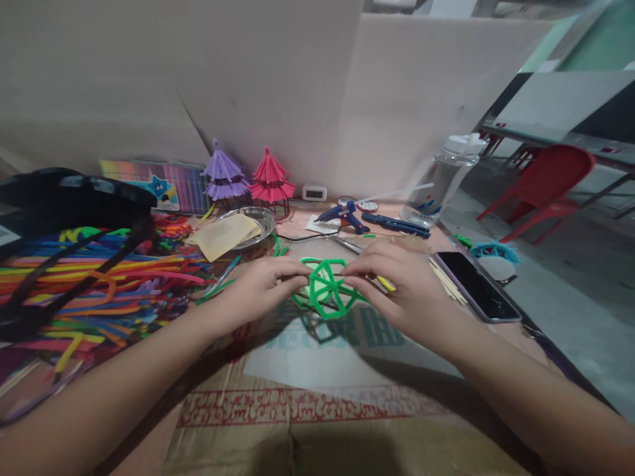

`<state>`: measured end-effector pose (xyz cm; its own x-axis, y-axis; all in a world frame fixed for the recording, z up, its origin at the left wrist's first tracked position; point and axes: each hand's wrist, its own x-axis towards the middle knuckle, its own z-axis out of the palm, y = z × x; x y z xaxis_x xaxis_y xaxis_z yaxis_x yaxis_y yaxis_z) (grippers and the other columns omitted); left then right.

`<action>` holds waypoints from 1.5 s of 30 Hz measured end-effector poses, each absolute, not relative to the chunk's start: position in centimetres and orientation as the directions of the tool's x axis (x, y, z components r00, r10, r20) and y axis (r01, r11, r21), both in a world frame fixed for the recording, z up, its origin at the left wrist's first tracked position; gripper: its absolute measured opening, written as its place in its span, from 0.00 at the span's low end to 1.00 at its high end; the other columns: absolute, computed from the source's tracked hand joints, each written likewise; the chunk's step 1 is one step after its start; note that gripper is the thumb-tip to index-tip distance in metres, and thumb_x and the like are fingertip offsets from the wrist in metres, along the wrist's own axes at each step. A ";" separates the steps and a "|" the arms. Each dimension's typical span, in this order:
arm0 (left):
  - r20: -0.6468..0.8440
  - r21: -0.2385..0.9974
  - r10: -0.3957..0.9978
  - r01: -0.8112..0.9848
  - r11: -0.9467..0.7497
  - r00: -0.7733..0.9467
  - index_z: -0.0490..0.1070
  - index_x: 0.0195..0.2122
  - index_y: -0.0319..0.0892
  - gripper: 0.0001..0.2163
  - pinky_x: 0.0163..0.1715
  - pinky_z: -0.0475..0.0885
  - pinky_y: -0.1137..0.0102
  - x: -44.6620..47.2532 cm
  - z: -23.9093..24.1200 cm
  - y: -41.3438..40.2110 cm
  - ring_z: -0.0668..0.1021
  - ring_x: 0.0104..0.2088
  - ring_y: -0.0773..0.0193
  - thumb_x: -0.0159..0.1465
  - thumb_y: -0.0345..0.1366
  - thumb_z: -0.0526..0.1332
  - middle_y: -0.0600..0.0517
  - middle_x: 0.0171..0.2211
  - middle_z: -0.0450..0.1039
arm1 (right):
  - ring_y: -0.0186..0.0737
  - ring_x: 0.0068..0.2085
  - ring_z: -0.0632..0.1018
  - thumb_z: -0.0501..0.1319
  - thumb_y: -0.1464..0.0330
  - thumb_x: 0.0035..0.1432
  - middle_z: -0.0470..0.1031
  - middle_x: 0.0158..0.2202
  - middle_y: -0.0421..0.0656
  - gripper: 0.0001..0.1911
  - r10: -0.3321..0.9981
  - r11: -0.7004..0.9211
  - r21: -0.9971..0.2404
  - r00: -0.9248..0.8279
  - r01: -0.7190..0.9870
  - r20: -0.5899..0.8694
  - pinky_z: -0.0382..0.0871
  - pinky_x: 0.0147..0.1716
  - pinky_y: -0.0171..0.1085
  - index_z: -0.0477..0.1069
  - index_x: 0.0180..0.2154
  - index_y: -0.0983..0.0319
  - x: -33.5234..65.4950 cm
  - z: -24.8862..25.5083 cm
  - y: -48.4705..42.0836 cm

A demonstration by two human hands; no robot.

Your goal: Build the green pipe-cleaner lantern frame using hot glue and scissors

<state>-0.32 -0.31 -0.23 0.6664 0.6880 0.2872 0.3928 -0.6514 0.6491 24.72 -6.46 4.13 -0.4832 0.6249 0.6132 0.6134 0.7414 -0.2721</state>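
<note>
A green pipe-cleaner frame, shaped like a small web of triangles, sits between my two hands just above the cardboard sheet. My left hand pinches its left side with closed fingers. My right hand grips the right side, fingers curled over the top edge. A yellow stick pokes out under my right fingers.
A heap of coloured pipe cleaners lies at left under a black bag. Purple and pink pipe-cleaner pagodas, a metal dish, a blue glue gun, a water bottle and a phone surround the hands. A red chair stands right.
</note>
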 end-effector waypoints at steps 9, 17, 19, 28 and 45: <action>0.334 0.597 0.683 0.415 -0.687 0.650 0.79 0.46 0.46 0.10 0.42 0.73 0.69 0.3 0.1 -1.4 0.81 0.41 0.61 0.71 0.39 0.58 0.52 0.41 0.82 | 0.42 0.39 0.75 0.58 0.67 0.69 0.76 0.36 0.45 0.07 0.635 0.728 -0.218 -0.520 0.650 0.571 0.67 0.39 0.41 0.73 0.40 0.62 23.9 2.9 -7.0; 0.397 0.527 0.640 0.408 -0.746 0.658 0.79 0.44 0.44 0.08 0.41 0.73 0.70 0.5 0.2 -2.0 0.80 0.39 0.62 0.71 0.36 0.59 0.52 0.39 0.82 | 0.42 0.38 0.73 0.57 0.68 0.69 0.75 0.35 0.45 0.08 0.640 0.714 -0.197 -0.514 0.671 0.571 0.66 0.38 0.41 0.74 0.40 0.63 23.4 2.2 -6.9; 0.389 0.525 0.637 0.409 -0.747 0.665 0.79 0.44 0.44 0.08 0.42 0.73 0.70 0.5 0.2 -2.1 0.80 0.39 0.62 0.71 0.36 0.59 0.52 0.38 0.81 | 0.42 0.38 0.73 0.57 0.68 0.69 0.75 0.35 0.45 0.08 0.647 0.715 -0.212 -0.515 0.667 0.562 0.66 0.38 0.40 0.74 0.39 0.63 23.3 2.2 -6.8; 0.394 0.518 0.628 0.403 -0.755 0.671 0.79 0.44 0.45 0.08 0.42 0.73 0.68 0.6 0.3 -2.2 0.80 0.39 0.61 0.71 0.36 0.59 0.52 0.39 0.82 | 0.41 0.37 0.73 0.57 0.68 0.68 0.75 0.33 0.44 0.08 0.677 0.688 -0.239 -0.489 0.685 0.550 0.65 0.37 0.40 0.73 0.37 0.62 23.0 2.2 -7.0; 0.212 0.837 0.887 0.393 -0.381 0.410 0.76 0.46 0.38 0.19 0.45 0.74 0.65 0.2 -5.3 2.6 0.79 0.43 0.55 0.67 0.49 0.57 0.46 0.42 0.80 | 0.41 0.40 0.77 0.57 0.63 0.68 0.77 0.39 0.44 0.07 0.684 0.595 -0.530 -0.034 0.605 0.729 0.70 0.40 0.40 0.71 0.41 0.59 28.4 -0.8 -4.8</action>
<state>0.20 2.64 -5.33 0.4102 0.8871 0.2117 0.3927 -0.3813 0.8369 28.35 -4.82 -0.80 -0.0340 0.6837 0.7290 0.6046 0.5949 -0.5297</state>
